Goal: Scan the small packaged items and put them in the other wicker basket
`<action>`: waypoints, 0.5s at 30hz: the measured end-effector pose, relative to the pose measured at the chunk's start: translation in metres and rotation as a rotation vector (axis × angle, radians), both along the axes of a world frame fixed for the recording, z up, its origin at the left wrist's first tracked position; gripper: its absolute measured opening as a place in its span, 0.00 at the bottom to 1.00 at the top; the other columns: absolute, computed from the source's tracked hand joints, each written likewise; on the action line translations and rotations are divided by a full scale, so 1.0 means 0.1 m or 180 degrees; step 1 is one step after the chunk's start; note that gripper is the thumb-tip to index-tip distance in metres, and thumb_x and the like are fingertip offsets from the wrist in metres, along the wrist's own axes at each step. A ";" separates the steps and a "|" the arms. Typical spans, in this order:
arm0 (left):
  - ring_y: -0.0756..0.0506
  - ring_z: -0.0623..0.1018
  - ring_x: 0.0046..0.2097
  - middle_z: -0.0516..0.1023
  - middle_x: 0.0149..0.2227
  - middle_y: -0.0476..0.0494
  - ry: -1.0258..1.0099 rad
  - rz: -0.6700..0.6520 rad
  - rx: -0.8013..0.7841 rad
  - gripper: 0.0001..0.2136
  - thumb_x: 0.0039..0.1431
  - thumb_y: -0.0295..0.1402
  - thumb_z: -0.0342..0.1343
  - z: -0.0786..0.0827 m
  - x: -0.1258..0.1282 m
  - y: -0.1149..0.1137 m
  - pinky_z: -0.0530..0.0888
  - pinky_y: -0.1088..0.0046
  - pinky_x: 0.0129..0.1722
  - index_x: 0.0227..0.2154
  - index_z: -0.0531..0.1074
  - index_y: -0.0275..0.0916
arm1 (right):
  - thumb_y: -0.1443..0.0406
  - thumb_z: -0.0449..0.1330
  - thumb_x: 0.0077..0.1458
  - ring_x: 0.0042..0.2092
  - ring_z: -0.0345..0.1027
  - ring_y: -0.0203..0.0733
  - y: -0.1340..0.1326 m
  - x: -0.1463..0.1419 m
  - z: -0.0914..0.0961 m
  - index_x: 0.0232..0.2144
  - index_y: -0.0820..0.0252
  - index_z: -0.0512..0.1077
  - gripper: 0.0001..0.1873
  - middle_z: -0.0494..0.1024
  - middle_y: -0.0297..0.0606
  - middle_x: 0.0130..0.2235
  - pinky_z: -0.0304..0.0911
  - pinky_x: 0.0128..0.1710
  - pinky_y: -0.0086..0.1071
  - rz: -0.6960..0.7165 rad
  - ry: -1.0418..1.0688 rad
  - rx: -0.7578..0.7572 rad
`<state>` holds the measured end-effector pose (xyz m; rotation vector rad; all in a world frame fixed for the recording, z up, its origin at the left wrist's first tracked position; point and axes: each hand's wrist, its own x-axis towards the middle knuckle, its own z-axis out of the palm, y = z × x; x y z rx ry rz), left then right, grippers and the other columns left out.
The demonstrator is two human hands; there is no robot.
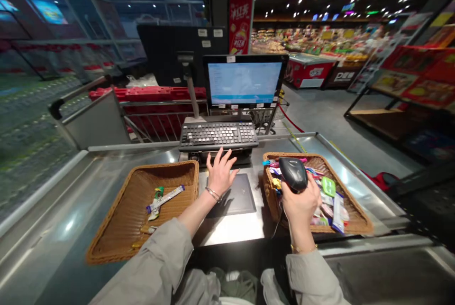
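My right hand (301,204) is wrapped round a black handheld barcode scanner (293,173), held over the right wicker basket (359,215). Assorted small wrapped snacks fill that basket, among them a green packet (328,186) and a white-and-purple one (338,212). Fingers spread, my left hand (219,172) hovers just in front of the black keyboard (218,134) and holds nothing. In the left wicker basket (106,229) lie a few wrapped items, including a long silver-and-purple wrapped stick (167,199).
Behind the keyboard stands a lit monitor (244,82), with a second, dark screen (167,53) to its left. A flat dark pad (239,195) lies between the baskets on the metal counter (71,210). Beyond are shopping carts (156,115) and a red freezer (309,71).
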<state>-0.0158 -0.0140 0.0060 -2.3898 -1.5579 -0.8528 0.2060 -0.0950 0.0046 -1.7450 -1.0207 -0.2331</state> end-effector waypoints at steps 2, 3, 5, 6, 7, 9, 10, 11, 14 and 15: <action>0.37 0.59 0.68 0.69 0.63 0.43 -0.0016 0.0180 0.0003 0.14 0.63 0.41 0.54 -0.02 -0.25 -0.06 0.47 0.43 0.67 0.49 0.74 0.47 | 0.52 0.60 0.46 0.57 0.63 0.59 0.06 -0.14 0.00 0.37 0.62 0.75 0.21 0.78 0.51 0.45 0.50 0.60 0.52 0.0196 0.0017 -0.0044; 0.37 0.59 0.68 0.69 0.62 0.43 -0.0022 0.0271 0.0006 0.13 0.63 0.40 0.54 -0.04 -0.37 -0.08 0.47 0.43 0.67 0.48 0.75 0.47 | 0.52 0.60 0.46 0.57 0.63 0.59 0.09 -0.21 -0.01 0.36 0.61 0.75 0.20 0.78 0.51 0.45 0.50 0.60 0.52 0.0291 0.0021 -0.0073; 0.37 0.59 0.68 0.70 0.62 0.42 -0.0022 0.0445 0.0008 0.13 0.63 0.40 0.54 -0.07 -0.60 -0.14 0.48 0.43 0.67 0.47 0.75 0.47 | 0.52 0.60 0.46 0.58 0.63 0.60 0.15 -0.34 -0.03 0.35 0.61 0.75 0.19 0.78 0.51 0.45 0.49 0.60 0.53 0.0457 0.0013 -0.0138; 0.37 0.60 0.68 0.70 0.62 0.42 -0.0016 0.0528 0.0001 0.13 0.62 0.40 0.54 -0.09 -0.71 -0.16 0.48 0.43 0.66 0.47 0.75 0.47 | 0.52 0.60 0.46 0.58 0.63 0.60 0.17 -0.40 -0.04 0.34 0.61 0.75 0.19 0.77 0.52 0.46 0.49 0.60 0.54 0.0515 0.0002 -0.0155; 0.37 0.60 0.68 0.70 0.61 0.42 -0.0008 0.0609 -0.0012 0.13 0.62 0.39 0.54 -0.11 -0.83 -0.18 0.48 0.43 0.66 0.47 0.75 0.47 | 0.52 0.60 0.46 0.58 0.62 0.60 0.19 -0.46 -0.06 0.35 0.61 0.75 0.20 0.77 0.52 0.47 0.49 0.60 0.54 0.0569 -0.0016 -0.0166; 0.36 0.61 0.67 0.71 0.61 0.41 0.0013 0.0768 -0.0048 0.13 0.62 0.39 0.55 -0.15 -1.05 -0.23 0.48 0.42 0.66 0.47 0.75 0.47 | 0.52 0.60 0.46 0.59 0.62 0.59 0.23 -0.57 -0.08 0.37 0.61 0.75 0.21 0.76 0.53 0.49 0.50 0.60 0.53 0.0691 -0.0061 -0.0170; 0.36 0.61 0.67 0.71 0.61 0.41 0.0027 0.0841 -0.0066 0.13 0.62 0.39 0.55 -0.17 -1.17 -0.25 0.49 0.42 0.66 0.48 0.75 0.47 | 0.52 0.60 0.46 0.59 0.62 0.58 0.25 -0.62 -0.08 0.37 0.61 0.74 0.21 0.76 0.53 0.50 0.51 0.60 0.52 0.0774 -0.0087 -0.0175; 0.36 0.62 0.67 0.71 0.61 0.41 0.0047 0.0910 -0.0083 0.13 0.62 0.39 0.54 -0.19 -1.28 -0.27 0.49 0.42 0.65 0.48 0.75 0.47 | 0.52 0.60 0.47 0.59 0.62 0.58 0.27 -0.68 -0.09 0.37 0.61 0.74 0.21 0.76 0.53 0.50 0.51 0.60 0.52 0.0859 -0.0104 -0.0183; 0.37 0.62 0.67 0.71 0.61 0.41 0.0128 0.1101 -0.0141 0.14 0.62 0.38 0.54 -0.26 -1.62 -0.34 0.48 0.42 0.66 0.49 0.74 0.47 | 0.51 0.60 0.47 0.59 0.62 0.59 0.30 -0.82 -0.10 0.36 0.62 0.74 0.21 0.77 0.54 0.48 0.51 0.60 0.52 0.1032 -0.0076 -0.0208; 0.37 0.62 0.67 0.71 0.61 0.41 0.0153 0.1175 -0.0178 0.14 0.62 0.38 0.53 -0.28 -1.72 -0.37 0.48 0.42 0.66 0.49 0.74 0.46 | 0.52 0.60 0.47 0.59 0.63 0.59 0.31 -0.87 -0.10 0.36 0.62 0.74 0.21 0.76 0.54 0.49 0.51 0.60 0.52 0.1061 -0.0052 -0.0215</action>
